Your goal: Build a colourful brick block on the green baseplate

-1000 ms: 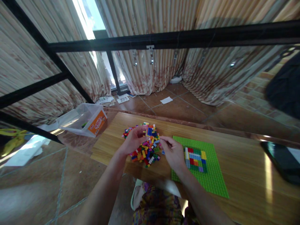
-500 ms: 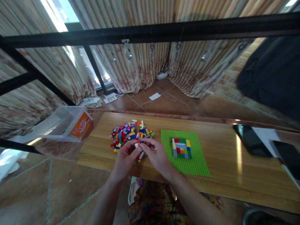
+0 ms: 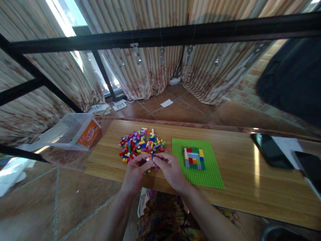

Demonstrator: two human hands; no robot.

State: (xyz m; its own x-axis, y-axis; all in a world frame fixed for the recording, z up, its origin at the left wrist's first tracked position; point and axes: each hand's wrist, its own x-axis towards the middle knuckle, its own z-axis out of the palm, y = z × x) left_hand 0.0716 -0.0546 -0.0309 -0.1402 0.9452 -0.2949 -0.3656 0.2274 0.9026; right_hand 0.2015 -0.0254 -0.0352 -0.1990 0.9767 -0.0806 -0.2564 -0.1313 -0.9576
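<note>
My left hand and my right hand meet fingertip to fingertip over the near side of a heap of toy bricks. Pinched between them are small toy bricks, with orange, white and blue showing; the fingers cover most of them. Just right of my right hand lies a green baseplate. A low square build of multicoloured bricks stands on it, with red, white, yellow, blue, green and grey pieces.
A wooden tabletop carries it all. At the left lies a clear plastic box with an orange label. Two dark phone-like devices, one a black slab, lie at the right by white paper. A black metal bar crosses beyond.
Both hands have drawn closer together, fingertips now touching around the small bricks. Blue shows more clearly there than before. The build on the baseplate looks the same.
</note>
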